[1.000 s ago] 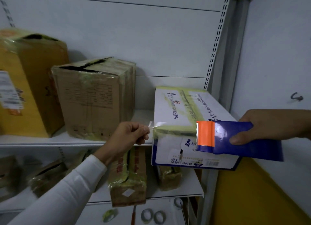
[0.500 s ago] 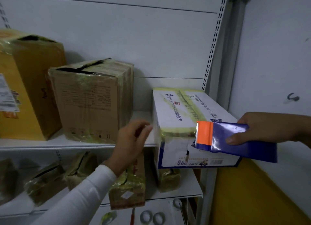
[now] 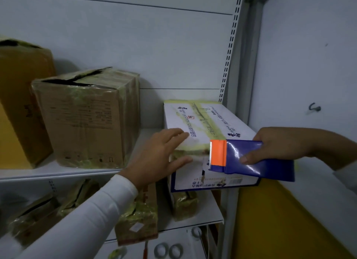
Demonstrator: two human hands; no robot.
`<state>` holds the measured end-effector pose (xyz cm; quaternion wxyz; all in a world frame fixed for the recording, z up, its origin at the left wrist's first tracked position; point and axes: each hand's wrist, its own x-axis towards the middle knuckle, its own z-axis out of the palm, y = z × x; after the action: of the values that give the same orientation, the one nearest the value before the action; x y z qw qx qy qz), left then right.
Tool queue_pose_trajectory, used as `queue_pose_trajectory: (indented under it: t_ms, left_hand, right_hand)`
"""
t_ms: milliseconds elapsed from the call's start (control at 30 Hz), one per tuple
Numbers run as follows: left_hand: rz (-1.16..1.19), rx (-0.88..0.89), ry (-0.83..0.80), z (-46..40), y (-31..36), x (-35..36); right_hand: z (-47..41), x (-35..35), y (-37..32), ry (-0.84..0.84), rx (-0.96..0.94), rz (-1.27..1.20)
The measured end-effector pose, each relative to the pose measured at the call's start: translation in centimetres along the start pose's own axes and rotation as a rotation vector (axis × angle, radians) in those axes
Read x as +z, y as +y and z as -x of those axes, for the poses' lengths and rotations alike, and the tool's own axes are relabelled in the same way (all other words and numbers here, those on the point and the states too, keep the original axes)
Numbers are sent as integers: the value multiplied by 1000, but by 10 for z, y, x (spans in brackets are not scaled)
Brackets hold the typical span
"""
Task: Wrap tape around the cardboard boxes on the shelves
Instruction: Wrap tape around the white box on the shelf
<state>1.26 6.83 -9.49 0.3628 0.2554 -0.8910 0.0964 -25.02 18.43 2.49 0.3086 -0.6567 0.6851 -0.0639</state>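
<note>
Three cardboard boxes stand on the upper shelf point(image 3: 58, 174): a yellow box point(image 3: 21, 104) at far left, a brown box point(image 3: 87, 121) beside it, and a white box point(image 3: 204, 123) at right. On the lower shelf point(image 3: 210, 220) at least four taped parcels point(image 3: 137, 218) show, some blurred. One tape dispenser point(image 3: 249, 160) is in view. Below, near the bottom, lie two tape rolls point(image 3: 169, 251). Two hands show, the left hand point(image 3: 160, 156) and the right hand point(image 3: 280, 144).

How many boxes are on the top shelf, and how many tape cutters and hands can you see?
Boxes on the top shelf: 3 (yellow box, brown box, white box)
Tape dispensers: 1 (tape dispenser)
Hands: 2 (left hand, right hand)
Total: 6
</note>
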Motion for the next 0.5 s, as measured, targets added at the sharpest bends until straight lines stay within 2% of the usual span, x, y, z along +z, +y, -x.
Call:
queue_pose_trajectory:
  t_ms: [67, 167, 300, 500]
  left_hand:
    - [-50, 58, -127, -12, 1, 8]
    - [77, 2, -298, -15, -11, 20]
    - [229, -16, -330, -5, -34, 14]
    - [270, 5, -330, 3, -52, 1]
  right_hand:
    - [0, -3, -1, -1, 12, 11]
    - [3, -8, 1, 1, 23, 32]
    - [11, -14, 10, -22, 38, 28]
    - [24, -22, 36, -33, 57, 27]
